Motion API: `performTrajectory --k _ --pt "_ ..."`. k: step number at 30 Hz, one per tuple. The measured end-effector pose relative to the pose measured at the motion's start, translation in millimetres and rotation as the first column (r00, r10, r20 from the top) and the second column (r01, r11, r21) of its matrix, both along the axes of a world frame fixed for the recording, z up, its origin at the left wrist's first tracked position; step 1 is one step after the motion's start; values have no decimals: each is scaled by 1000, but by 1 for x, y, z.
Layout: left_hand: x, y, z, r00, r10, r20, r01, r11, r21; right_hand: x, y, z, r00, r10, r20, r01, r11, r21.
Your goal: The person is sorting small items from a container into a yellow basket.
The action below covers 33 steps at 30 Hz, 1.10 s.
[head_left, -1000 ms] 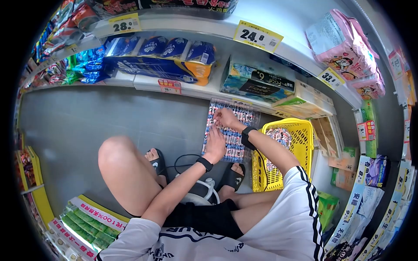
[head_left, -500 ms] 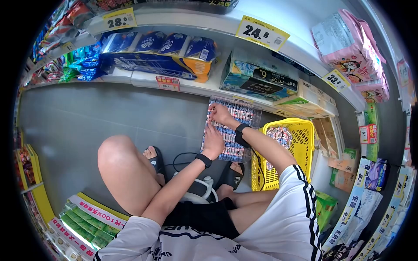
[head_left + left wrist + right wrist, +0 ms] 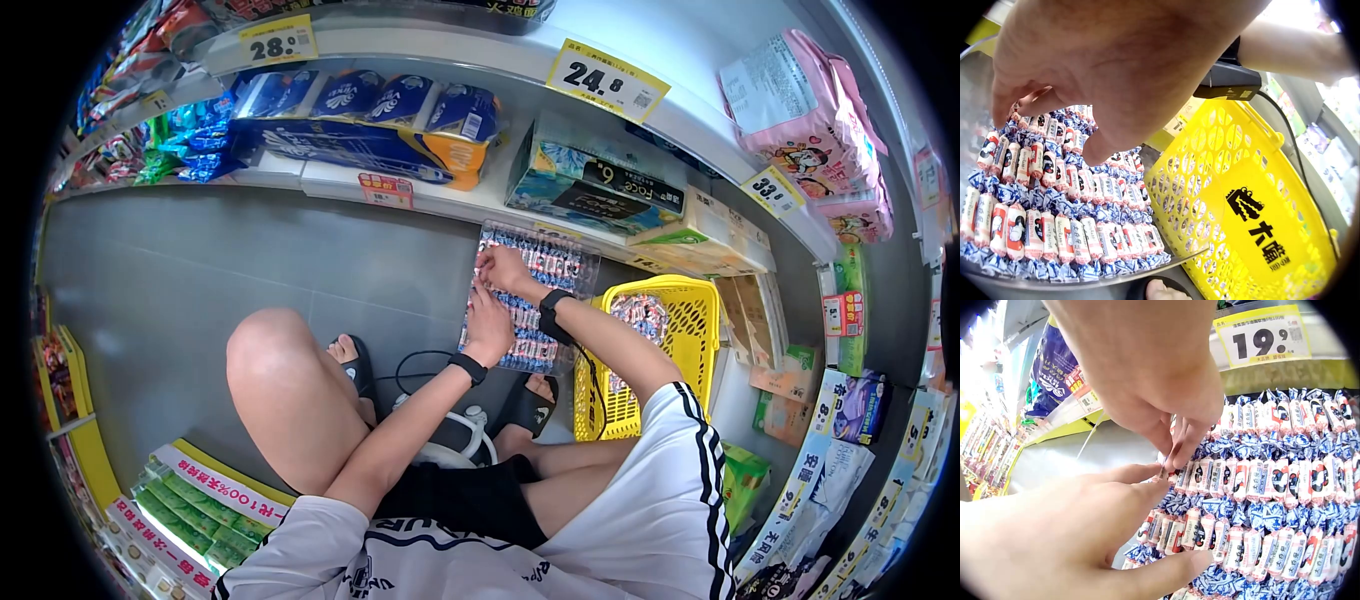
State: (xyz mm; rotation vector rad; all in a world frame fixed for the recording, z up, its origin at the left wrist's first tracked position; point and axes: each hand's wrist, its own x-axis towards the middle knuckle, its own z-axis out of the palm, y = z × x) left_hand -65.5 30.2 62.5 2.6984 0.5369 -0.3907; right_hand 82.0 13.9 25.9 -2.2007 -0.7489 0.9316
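Note:
A clear tray (image 3: 463, 345) on the floor holds rows of wrapped candies (image 3: 530, 330), white and red with blue twisted ends. My left hand (image 3: 489, 328) lies over the tray's left side; in the right wrist view its fingers (image 3: 1138, 475) are extended to a row's left end, thumb over the candies. My right hand (image 3: 505, 270) is just beyond, fingertips (image 3: 1175, 464) pinched together on a candy at that end, mostly hidden by the fingers. From the left wrist, my left hand (image 3: 1104, 75) covers the top of the view.
A yellow basket (image 3: 690, 330) with packed candies inside stands right of the tray, a black cable hanging beside it. Shelves with blue packs (image 3: 370, 150) and tissue boxes (image 3: 590, 190) run behind. A white stool (image 3: 470, 425) and sandalled feet are close by.
Both hands have shifted slightly left over the tray, staying close together. The tray and basket look unmoved apart from a small camera shift.

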Motion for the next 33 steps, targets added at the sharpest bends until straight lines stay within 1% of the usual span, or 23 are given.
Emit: performTrajectory --k 3,5,6,7,8,9,11,13,15,16,18,19,20,22,23,24,26,27,28,30,31,32,33 --pt "2 1 2 999 -21 -37 21 1000 3 4 0 -1 999 -6 -48 6 1000 12" --pt "0 2 5 999 -24 -29 24 1000 -15 5 0 -1 997 -15 -78 16 1000 9" --pt "0 3 8 999 -28 -20 27 999 -33 6 1 -3 998 10 -61 -9 1000 10" --pt "0 2 -5 999 -28 -16 27 999 -33 7 0 -1 998 34 -45 -34 999 8" --pt "-1 1 -17 998 -60 18 60 998 8 6 -1 1 999 33 -41 -33 999 6" --pt "0 1 -23 994 -93 51 90 995 49 5 -2 3 998 60 2 -60 998 8" --pt "-1 1 -33 994 -79 79 75 996 50 4 -4 8 990 114 78 -114 993 -5" --pt "0 0 -15 992 -62 109 57 997 52 -1 -6 27 987 139 79 -137 990 -26" --pt "1 0 3 996 53 72 -45 993 -111 -6 -7 42 981 181 74 -179 983 -34" --pt "1 -1 5 995 53 84 -43 993 -111 -9 -8 48 980 181 86 -178 983 -36" --pt "0 -3 8 990 -54 129 61 997 -49 -15 -10 62 979 175 108 -178 984 12" --pt "0 -4 9 980 -114 162 120 992 -28 -16 -11 71 969 209 133 -207 978 -25" --pt "-4 -8 10 976 -130 173 136 990 -26 -21 -13 78 971 193 144 -192 981 -26" --pt "-3 -11 30 979 -142 144 151 987 -50 -19 -13 88 885 276 375 -296 955 -4" --pt "-7 -14 35 961 -124 248 134 991 -24 -20 -16 92 882 278 381 -295 955 -14" --pt "-8 -13 40 958 -138 253 147 989 -15 -23 -16 105 883 264 388 -283 959 -8" --pt "-9 -8 50 942 -189 279 223 970 -98 -23 -16 127 898 369 238 -360 929 -80" --pt "-12 -7 61 922 -212 324 243 968 -60 -24 -18 135 882 411 230 -393 912 -122" --pt "-13 -6 72 919 -223 324 251 967 -47 -26 -19 142 885 401 237 -385 916 -112" --pt "-15 -6 90 955 -214 205 257 942 -214 -30 -27 159 872 429 235 -412 903 -120" --pt "-19 -7 93 907 -240 346 298 947 -124 -34 -33 175 867 425 260 -413 905 -104" --pt "-20 -9 96 904 -253 344 308 944 -114 -36 -41 181 872 413 264 -402 910 -95" --pt "-19 -10 105 879 -218 424 307 939 -154 -35 -48 186 852 429 300 -416 903 -110"
